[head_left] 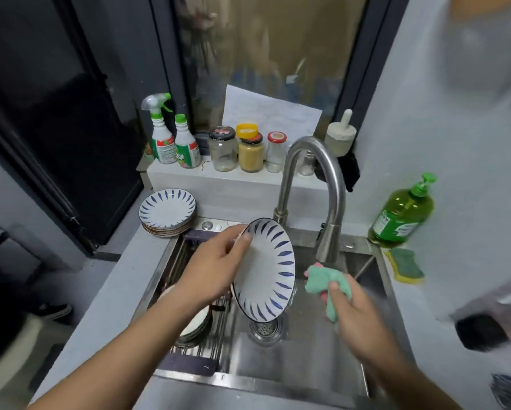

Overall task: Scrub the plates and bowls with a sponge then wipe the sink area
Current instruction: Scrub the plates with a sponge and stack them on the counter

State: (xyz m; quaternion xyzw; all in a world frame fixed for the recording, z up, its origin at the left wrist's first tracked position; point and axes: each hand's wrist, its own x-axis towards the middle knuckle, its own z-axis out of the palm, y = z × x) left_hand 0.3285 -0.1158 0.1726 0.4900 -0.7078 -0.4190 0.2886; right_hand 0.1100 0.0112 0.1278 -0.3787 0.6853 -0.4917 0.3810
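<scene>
Head view. Left hand [215,270] grips a tilted plate [267,269] over the sink [278,359]; right hand [356,315] clutches a green cloth [326,284] just beside it. Step: scrubbing. Next: press cloth against plate face.

You have one patterned plate [266,267] over the one sink [307,359], and one stack of matching plates [167,213] on the far left of the counter [124,276]; the number in that stack cannot be told. One pile of dishes [195,324] sits at the sink's left, count unclear. On the far ledge [218,179] you have two cleaner bottles, a spray bottle [161,137] and a capped bottle [186,146], and four jars: a black-lidded jar [223,150], a yellow-lidded jar [250,152], a red-lidded jar [275,153] and a small jar [306,165] behind the one faucet [322,179]. On the right you have one soap bottle [402,214] and one sponge [405,265]; nearer, one green cloth [328,284] and one drain strainer [266,328].
</scene>
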